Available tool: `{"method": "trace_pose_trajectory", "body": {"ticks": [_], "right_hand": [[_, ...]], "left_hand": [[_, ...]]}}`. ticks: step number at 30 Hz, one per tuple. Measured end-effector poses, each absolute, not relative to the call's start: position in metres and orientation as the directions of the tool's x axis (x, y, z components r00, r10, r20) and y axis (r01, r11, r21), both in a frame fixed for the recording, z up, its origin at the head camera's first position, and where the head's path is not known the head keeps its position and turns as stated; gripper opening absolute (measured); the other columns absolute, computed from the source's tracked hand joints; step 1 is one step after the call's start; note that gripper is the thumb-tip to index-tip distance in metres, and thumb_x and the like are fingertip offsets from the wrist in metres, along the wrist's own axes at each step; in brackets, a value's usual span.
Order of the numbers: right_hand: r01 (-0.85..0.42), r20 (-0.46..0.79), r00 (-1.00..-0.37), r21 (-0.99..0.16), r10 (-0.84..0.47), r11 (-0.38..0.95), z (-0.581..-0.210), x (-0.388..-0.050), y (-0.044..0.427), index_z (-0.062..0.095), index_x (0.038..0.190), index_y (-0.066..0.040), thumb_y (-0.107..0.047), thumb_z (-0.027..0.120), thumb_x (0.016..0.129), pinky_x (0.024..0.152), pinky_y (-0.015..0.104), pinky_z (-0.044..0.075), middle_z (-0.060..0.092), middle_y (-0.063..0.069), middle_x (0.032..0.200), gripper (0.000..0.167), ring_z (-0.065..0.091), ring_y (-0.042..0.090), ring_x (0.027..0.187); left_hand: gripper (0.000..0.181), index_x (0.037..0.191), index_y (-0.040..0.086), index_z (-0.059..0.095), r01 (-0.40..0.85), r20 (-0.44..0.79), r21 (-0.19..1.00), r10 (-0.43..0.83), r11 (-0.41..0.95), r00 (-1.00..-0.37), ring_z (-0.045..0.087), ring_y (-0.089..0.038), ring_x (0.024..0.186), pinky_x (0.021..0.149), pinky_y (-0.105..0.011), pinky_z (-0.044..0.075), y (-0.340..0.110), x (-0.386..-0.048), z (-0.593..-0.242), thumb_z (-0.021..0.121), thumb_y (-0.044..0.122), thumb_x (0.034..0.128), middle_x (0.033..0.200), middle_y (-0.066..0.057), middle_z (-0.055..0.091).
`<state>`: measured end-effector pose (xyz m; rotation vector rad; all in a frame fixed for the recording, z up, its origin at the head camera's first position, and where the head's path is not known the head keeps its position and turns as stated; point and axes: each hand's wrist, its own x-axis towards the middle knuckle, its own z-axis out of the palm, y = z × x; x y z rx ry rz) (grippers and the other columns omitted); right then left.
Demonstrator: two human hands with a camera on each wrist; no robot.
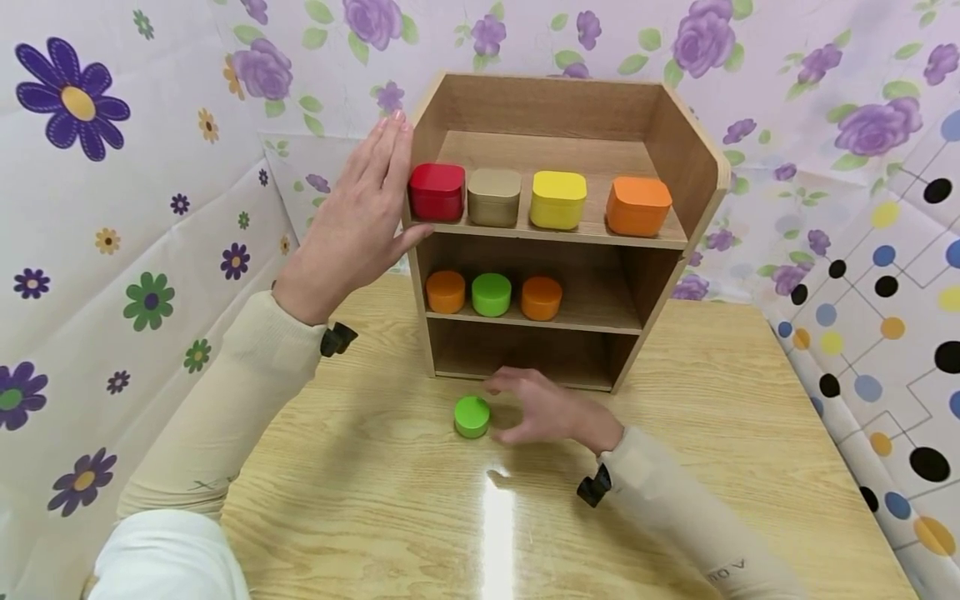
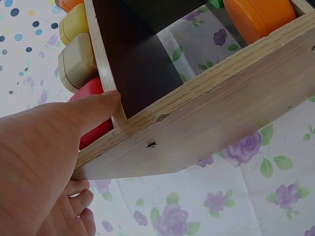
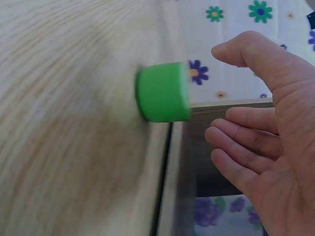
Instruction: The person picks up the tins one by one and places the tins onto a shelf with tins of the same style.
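A small wooden shelf unit [image 1: 551, 237] stands on the table. My left hand [image 1: 352, 212] holds its left side panel [image 2: 206, 113], fingers along the outside and thumb across the front edge, beside a red box [image 1: 437, 192]. In front of the bottom compartment, a round green container [image 1: 472, 417] rests on the table. Just to its right is my right hand [image 1: 551, 408], with fingers and thumb spread and nothing between them. The right wrist view shows a gap between the green container [image 3: 165, 92] and this hand [image 3: 261, 118].
On the top shelf, beige [image 1: 494, 198], yellow [image 1: 558, 201] and orange [image 1: 638, 206] boxes stand right of the red one. The middle shelf bears round orange [image 1: 446, 292], green [image 1: 491, 294] and orange [image 1: 542, 297] containers. Patterned cloth [image 1: 187, 167] surrounds the wooden table [image 1: 390, 500].
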<state>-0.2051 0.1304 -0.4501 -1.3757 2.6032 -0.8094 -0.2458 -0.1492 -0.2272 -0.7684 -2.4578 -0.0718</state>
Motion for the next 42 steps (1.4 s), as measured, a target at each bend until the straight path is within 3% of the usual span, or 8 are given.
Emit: {"method": "trace_pose_trajectory", "body": {"ticks": [12, 30, 42], "right_hand": [[-0.689, 0.08, -0.639, -0.5, -0.765, 0.524, -0.474, -0.213, 0.114, 0.065, 0.139, -0.004, -0.03, 0.087, 0.083, 0.105, 0.034, 0.059, 0.07, 0.007, 0.134, 0.066, 0.067, 0.019, 0.119], [-0.676, 0.083, -0.646, -0.525, -0.759, 0.517, -0.486, -0.222, 0.103, 0.071, 0.125, -0.009, -0.026, 0.087, 0.084, 0.09, 0.021, 0.057, 0.07, 0.0, 0.119, 0.048, 0.062, 0.01, 0.103], [-0.744, 0.08, -0.569, -0.473, -0.818, 0.472, -0.467, -0.219, 0.114, 0.07, 0.115, -0.004, -0.026, 0.086, 0.082, 0.072, 0.014, 0.053, 0.068, 0.002, 0.105, 0.043, 0.061, 0.01, 0.089]], "left_hand": [[0.107, 0.167, -0.006, 0.006, 0.545, 0.527, -0.108, 0.513, 0.831, -0.677, 0.012, -0.037, 0.166, 0.138, -0.042, 0.008, -0.148, -0.247, -0.229, 0.077, 0.033, 0.0973, 0.177, -0.024, 0.011], [0.107, 0.167, -0.005, 0.005, 0.539, 0.519, -0.098, 0.505, 0.837, -0.69, 0.01, -0.037, 0.166, 0.138, -0.042, 0.007, -0.148, -0.246, -0.229, 0.076, 0.034, 0.0979, 0.177, -0.023, 0.009], [0.107, 0.167, -0.005, 0.004, 0.54, 0.519, -0.09, 0.502, 0.837, -0.692, 0.01, -0.037, 0.167, 0.138, -0.042, 0.007, -0.148, -0.246, -0.227, 0.077, 0.033, 0.0976, 0.177, -0.023, 0.008]]}}
